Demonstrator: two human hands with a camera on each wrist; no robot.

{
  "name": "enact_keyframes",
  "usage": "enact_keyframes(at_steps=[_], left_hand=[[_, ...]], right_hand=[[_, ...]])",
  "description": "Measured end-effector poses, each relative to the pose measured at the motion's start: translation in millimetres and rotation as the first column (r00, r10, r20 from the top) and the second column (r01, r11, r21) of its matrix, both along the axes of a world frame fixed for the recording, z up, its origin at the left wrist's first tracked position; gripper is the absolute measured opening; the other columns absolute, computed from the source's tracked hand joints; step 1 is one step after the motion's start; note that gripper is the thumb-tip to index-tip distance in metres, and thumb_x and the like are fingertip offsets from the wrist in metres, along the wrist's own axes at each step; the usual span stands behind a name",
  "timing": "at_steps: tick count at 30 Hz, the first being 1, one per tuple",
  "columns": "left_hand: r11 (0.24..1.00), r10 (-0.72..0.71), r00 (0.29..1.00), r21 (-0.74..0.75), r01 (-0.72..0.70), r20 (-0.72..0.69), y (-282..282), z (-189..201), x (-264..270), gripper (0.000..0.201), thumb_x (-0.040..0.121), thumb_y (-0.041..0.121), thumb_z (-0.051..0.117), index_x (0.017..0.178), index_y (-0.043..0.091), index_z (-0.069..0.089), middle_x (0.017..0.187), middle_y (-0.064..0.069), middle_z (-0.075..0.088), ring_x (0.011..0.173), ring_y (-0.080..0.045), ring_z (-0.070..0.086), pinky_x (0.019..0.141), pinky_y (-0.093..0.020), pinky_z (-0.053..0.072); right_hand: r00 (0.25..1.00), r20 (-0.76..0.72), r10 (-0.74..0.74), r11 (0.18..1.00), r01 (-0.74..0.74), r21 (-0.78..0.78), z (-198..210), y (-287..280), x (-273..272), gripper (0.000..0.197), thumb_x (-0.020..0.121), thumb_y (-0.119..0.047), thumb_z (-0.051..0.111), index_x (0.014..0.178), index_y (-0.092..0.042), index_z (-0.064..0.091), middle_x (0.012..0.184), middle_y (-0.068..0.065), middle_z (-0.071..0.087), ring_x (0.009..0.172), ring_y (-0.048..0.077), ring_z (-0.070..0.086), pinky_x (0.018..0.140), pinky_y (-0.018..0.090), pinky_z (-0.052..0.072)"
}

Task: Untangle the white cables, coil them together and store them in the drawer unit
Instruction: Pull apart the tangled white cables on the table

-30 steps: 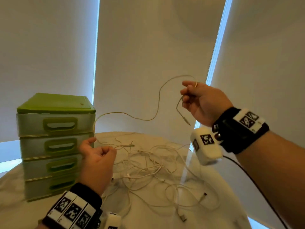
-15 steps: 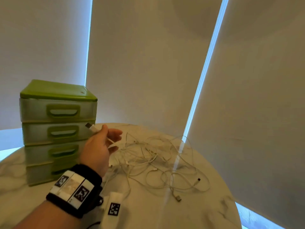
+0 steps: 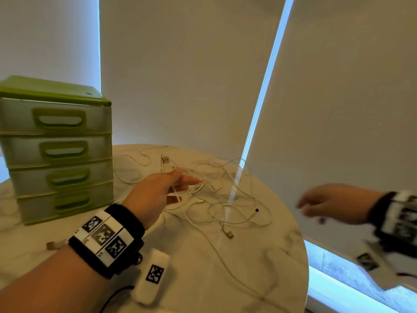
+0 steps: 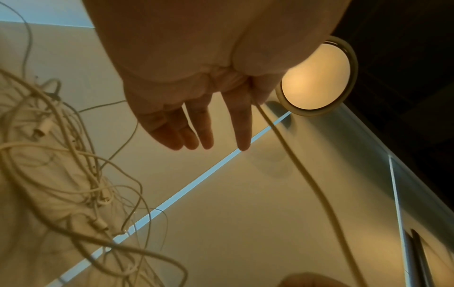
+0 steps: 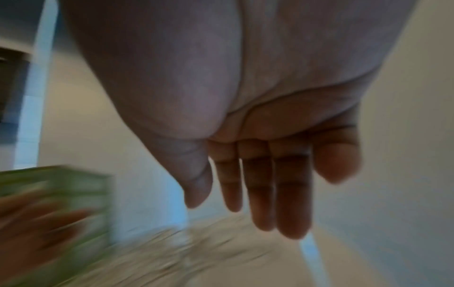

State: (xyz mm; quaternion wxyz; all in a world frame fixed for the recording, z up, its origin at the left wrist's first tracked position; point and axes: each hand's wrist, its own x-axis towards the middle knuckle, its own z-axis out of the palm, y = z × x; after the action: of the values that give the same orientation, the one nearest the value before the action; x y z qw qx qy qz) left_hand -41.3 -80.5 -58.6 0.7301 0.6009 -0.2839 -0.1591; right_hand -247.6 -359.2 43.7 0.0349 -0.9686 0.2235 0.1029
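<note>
A tangle of white cables (image 3: 221, 195) lies spread on the round marble table (image 3: 259, 256). My left hand (image 3: 180, 179) hovers over its left part and pinches one white cable (image 4: 277, 136) between thumb and index finger, the other fingers straight. That cable's USB plug (image 3: 165, 160) sticks up above the thumb. My right hand (image 3: 309, 206) is blurred off the table's right edge. In the right wrist view its fingers (image 5: 260, 194) are straight and hold nothing. The green drawer unit (image 3: 56, 150) stands at the left with all drawers shut.
Pale roller blinds hang behind the table, with a bright slit (image 3: 264, 86) between them. A loose USB plug (image 3: 229, 234) lies near the front of the tangle. The table's edge curves away at the right. A round ceiling lamp (image 4: 317, 77) glows overhead.
One second ago my right hand held a cable end high; it left the view and now swings in from the right, empty. My left hand has carried the plug rightward from the drawers over the tangle.
</note>
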Motion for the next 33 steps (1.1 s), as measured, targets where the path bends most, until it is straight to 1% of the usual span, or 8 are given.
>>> enact_keyframes(at_steps=[4,8,12,16,21,24,28,33], left_hand=[[0.948,-0.040,0.932,-0.309,-0.078,-0.360,-4.4,1.6,3.1,0.033,0.101,0.024,0.046,0.102,0.001,0.071,0.095,-0.014,0.072,0.074,-0.020,0.066,0.066,-0.029,0.056],[0.936,-0.062,0.894,-0.337,-0.103,-0.443,-2.5,-6.7,13.7,0.030,0.099,0.025,0.047,0.120,0.009,0.063,0.064,0.001,0.052,0.045,-0.007,0.034,0.039,-0.020,0.027],[0.964,-0.041,0.909,-0.257,-0.073,-0.415,-4.2,-12.6,19.4,0.034,0.100,0.026,0.044,0.112,0.003,0.065,0.055,0.002,0.039,0.044,-0.010,0.033,0.040,-0.022,0.024],[0.980,-0.052,0.903,-0.194,-0.035,-0.426,-7.9,-15.4,20.4,0.035,0.099,0.025,0.043,0.103,0.003,0.070,0.067,-0.006,0.066,0.063,-0.021,0.065,0.056,-0.029,0.048],[0.996,-0.041,0.913,-0.084,0.007,-0.406,-10.3,-19.4,19.8,0.038,0.100,0.027,0.042,0.107,0.004,0.071,0.095,-0.013,0.075,0.083,-0.024,0.068,0.068,-0.033,0.046],[0.997,-0.039,0.920,-0.081,0.008,-0.389,-9.7,-18.9,15.5,0.037,0.101,0.027,0.043,0.110,0.004,0.070,0.100,-0.014,0.075,0.083,-0.023,0.067,0.068,-0.033,0.046],[0.999,-0.026,0.949,-0.048,0.012,-0.313,-9.3,-17.1,10.5,0.035,0.100,0.032,0.046,0.107,0.010,0.073,0.103,-0.012,0.075,0.085,-0.024,0.067,0.071,-0.036,0.049],[0.998,0.031,0.963,-0.048,-0.045,-0.266,-11.6,-17.2,8.0,0.031,0.093,0.037,0.057,0.105,0.014,0.074,0.109,-0.007,0.073,0.101,-0.026,0.066,0.072,-0.036,0.054]], right_hand=[[0.960,-0.086,0.267,0.962,-0.260,0.080,-51.5,62.2,67.0,0.021,0.093,-0.032,0.057,0.106,-0.023,0.070,0.097,-0.006,0.073,0.078,0.009,0.070,0.076,0.024,0.051],[0.955,-0.165,0.247,0.966,-0.255,-0.031,-88.8,73.1,100.9,0.035,0.094,-0.024,0.053,0.128,-0.032,0.060,0.123,-0.004,0.062,0.109,0.017,0.058,0.093,0.030,0.046],[0.936,-0.125,0.328,0.941,-0.336,-0.048,-96.0,63.9,110.8,0.052,0.095,-0.008,0.044,0.134,-0.040,0.055,0.125,-0.002,0.061,0.115,0.020,0.057,0.097,0.032,0.045],[0.898,-0.124,0.423,0.898,-0.434,-0.078,-94.1,61.1,119.3,0.043,0.095,-0.014,0.051,0.132,-0.034,0.060,0.122,-0.001,0.061,0.113,0.019,0.057,0.092,0.027,0.042],[0.854,-0.124,0.505,0.849,-0.518,-0.107,-99.5,61.0,125.4,0.027,0.095,-0.035,0.052,0.121,-0.033,0.063,0.119,-0.003,0.055,0.110,0.020,0.055,0.094,0.035,0.047],[0.852,0.023,0.523,0.851,-0.520,-0.070,-95.6,69.8,123.9,0.024,0.099,-0.038,0.045,0.110,-0.025,0.062,0.110,-0.003,0.058,0.098,0.015,0.057,0.086,0.027,0.046],[0.815,0.548,0.188,0.848,-0.416,0.327,-74.4,88.2,129.8,0.022,0.103,-0.030,0.042,0.089,-0.022,0.057,0.077,-0.003,0.069,0.065,0.003,0.061,0.066,0.017,0.046],[0.795,0.566,-0.217,0.508,-0.403,0.761,-73.8,122.1,147.9,0.012,0.101,-0.014,0.044,0.104,-0.010,0.055,0.062,0.000,0.057,0.046,0.012,0.046,0.045,0.024,0.038]])
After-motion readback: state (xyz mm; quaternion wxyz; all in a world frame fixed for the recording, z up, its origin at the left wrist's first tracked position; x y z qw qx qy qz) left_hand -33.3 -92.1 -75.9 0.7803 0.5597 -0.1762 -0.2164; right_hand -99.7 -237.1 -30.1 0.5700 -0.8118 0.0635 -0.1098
